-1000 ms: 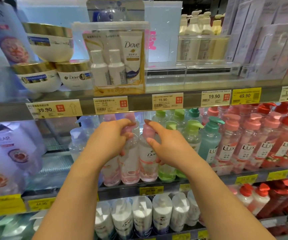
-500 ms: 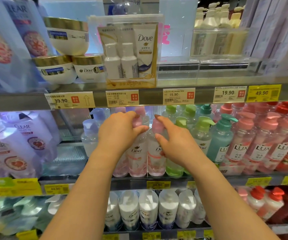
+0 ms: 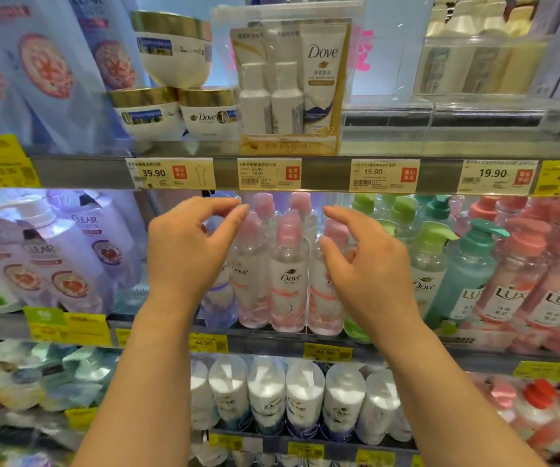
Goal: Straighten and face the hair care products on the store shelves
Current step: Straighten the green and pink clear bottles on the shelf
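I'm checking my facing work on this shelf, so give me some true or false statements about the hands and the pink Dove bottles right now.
1. Both hands grip bottle caps. False: the left hand and right hand hover with loosely curled fingers, holding nothing.
2. The middle pink Dove bottle shows its logo to the front. True.
3. The teal pump bottle stands left of the pink bottles. False: it stands to their right.
4. Gold-lidded Dove jars sit on the shelf above. True.

Pink-capped clear Dove bottles [image 3: 288, 281], green-capped bottles [image 3: 430, 251], yellow price tags [image 3: 327, 352]
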